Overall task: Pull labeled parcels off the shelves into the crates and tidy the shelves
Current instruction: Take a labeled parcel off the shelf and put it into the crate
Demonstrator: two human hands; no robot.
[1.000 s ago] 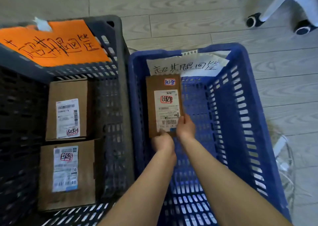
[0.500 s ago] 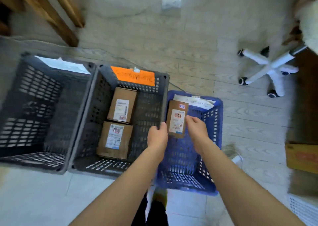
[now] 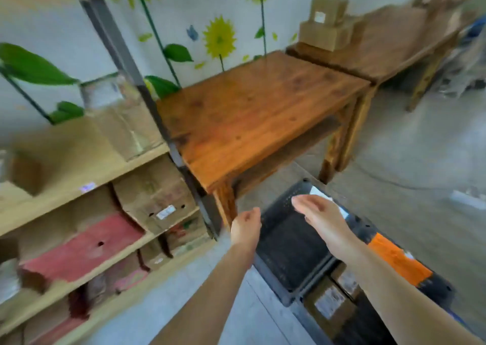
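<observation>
Blur over much of the frame, yet enough to read the main things. Found the left hand [image 3: 246,229] at lower centre, fingers loosely curled, grasping nothing, held in the air close to the front leg of a wooden desk [image 3: 252,113]. Found the right hand [image 3: 319,215] a little to the right and slightly higher, fingers stretched out almost flat, likewise released and carrying nothing, hovering over a black crate [image 3: 289,252] that stood on the floor.

Just beside that crate, at lower right, noted a second crate [image 3: 368,325] with an orange label [image 3: 397,260] on its far wall. Inside it lay two brown labeled parcels [image 3: 328,304], touching each other, white labels facing up; print too blurred to read.

On the left side of the frame stood the shelves [image 3: 65,198], holding a red carton [image 3: 79,247] and a brown carton [image 3: 155,197] among others.

At upper right, on a further desk [image 3: 389,44], sat stacked cardboard boxes [image 3: 328,26]. Behind, a wall with sunflower stickers [image 3: 219,38].
</observation>
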